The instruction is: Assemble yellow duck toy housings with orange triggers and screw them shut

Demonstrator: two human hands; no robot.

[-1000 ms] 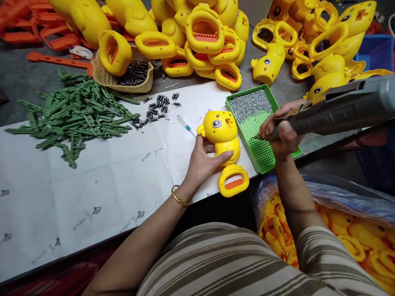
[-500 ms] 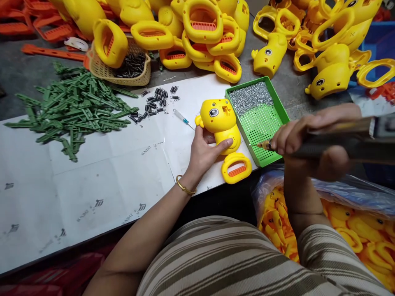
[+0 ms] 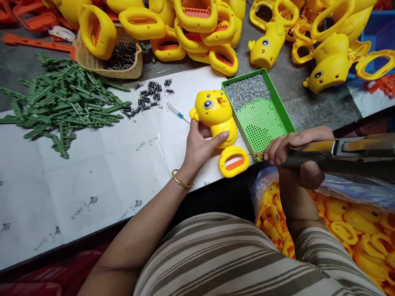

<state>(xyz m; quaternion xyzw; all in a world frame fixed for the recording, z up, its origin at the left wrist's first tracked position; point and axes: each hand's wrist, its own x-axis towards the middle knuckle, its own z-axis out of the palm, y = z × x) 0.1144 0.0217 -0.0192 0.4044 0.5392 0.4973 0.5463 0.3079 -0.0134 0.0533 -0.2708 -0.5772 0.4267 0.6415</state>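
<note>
My left hand [image 3: 202,144] grips a yellow plastic duck toy [image 3: 214,109] by its lower body, thumb on top, on the white sheet. The toy's printed eye faces up, and a ring handle [image 3: 222,170] with an orange insert lies at its lower end. In my right hand [image 3: 296,152] is an electric screwdriver [image 3: 342,154], fingers wrapped around its front. Its thin bit points left, near the ring handle and the lower edge of a green perforated tray [image 3: 279,107]. Small metal screws [image 3: 248,88] are heaped at the tray's far end.
Left on the white sheet [image 3: 108,176] lie green plastic parts [image 3: 68,102], black springs [image 3: 148,96] and a small clear-handled screwdriver [image 3: 175,112]. A beige basket [image 3: 129,72] stands behind. Yellow toys [image 3: 197,14] pile along the back; a plastic-lined container of yellow parts [image 3: 277,218] is below right.
The electric screwdriver has come down and slightly left, its bit moving from over the green tray to beside the ring handle. The whole view has shifted a little; my left hand keeps its hold.
</note>
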